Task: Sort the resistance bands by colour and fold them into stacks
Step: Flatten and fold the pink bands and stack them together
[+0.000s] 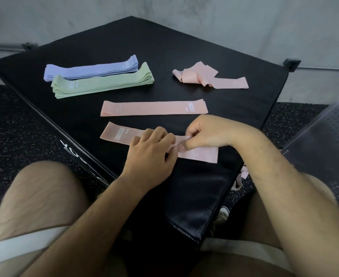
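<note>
both hands, left hand (151,150) and right hand (204,132), pinching the nearest pink band (120,133) mid-length

A black padded platform (124,41) sits on speckled dark flooring (14,126) beside a perforated grey bench (324,140)

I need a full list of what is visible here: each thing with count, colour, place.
lilac fabric band stack: one, lilac, far left of platform
green fabric band stack: one, pale green, before the lilac one
loose fabric band heap: one, pink, far right
flat fabric band: one, pink, centre
near fabric band: one, pink, front, under hands
padded platform: one, black, beneath everything
perforated metal seat: one, grey, right
left hand: one, gripping near fabric band
right hand: one, pinching near fabric band
</note>
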